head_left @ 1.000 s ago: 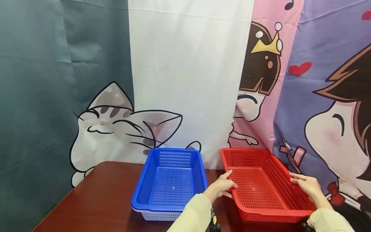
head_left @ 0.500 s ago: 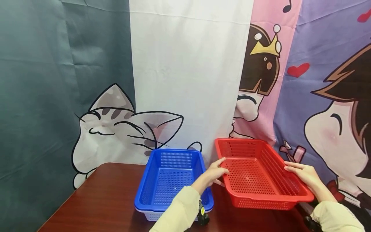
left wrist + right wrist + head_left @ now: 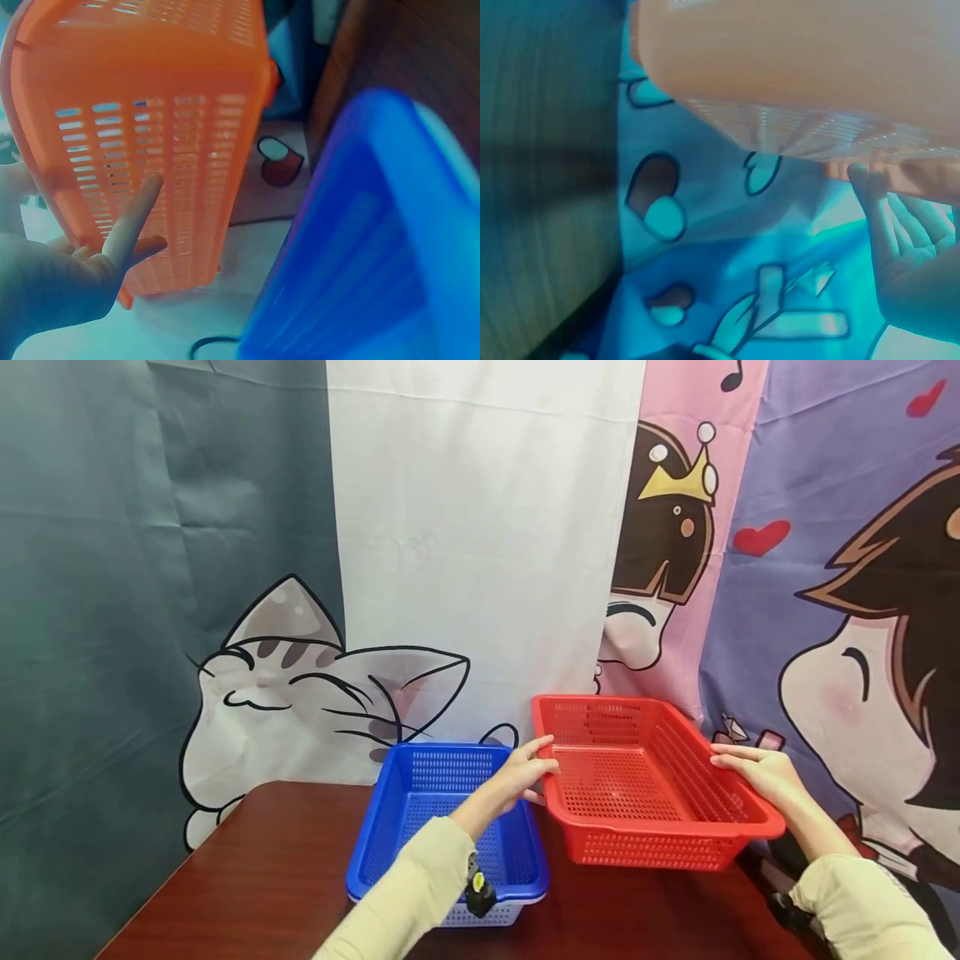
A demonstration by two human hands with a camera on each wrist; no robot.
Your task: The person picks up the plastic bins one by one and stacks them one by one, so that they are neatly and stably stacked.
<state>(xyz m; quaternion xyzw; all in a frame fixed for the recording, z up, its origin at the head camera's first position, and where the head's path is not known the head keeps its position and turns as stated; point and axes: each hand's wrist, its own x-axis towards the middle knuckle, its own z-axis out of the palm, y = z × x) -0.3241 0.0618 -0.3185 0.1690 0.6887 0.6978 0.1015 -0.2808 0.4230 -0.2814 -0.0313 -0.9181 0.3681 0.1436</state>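
A red plastic basket [image 3: 645, 847] with perforated walls hangs above the table on the right, held between both hands. My left hand [image 3: 513, 777] grips its left rim, with fingers against the outer wall in the left wrist view, where the basket [image 3: 180, 165] looks orange. Its opposite rim is held by my right hand [image 3: 765, 774]; the right wrist view shows that hand [image 3: 922, 262] at the basket's edge. Left of it, a blue basket [image 3: 369, 839] stands on the table, partly covered by my left forearm. A white perforated basket [image 3: 487, 915] shows beneath the blue one.
The dark reddish-brown table [image 3: 247, 868] extends left and front. Behind it hangs a printed cloth [image 3: 487, 527] with cartoon figures, close to the baskets' far ends. A black wrist device [image 3: 478, 889] on the left sleeve hangs over the blue basket's front rim.
Both hands have raised the red basket and shifted it left, toward the blue one. The left forearm now crosses over the blue basket, which stays in place.
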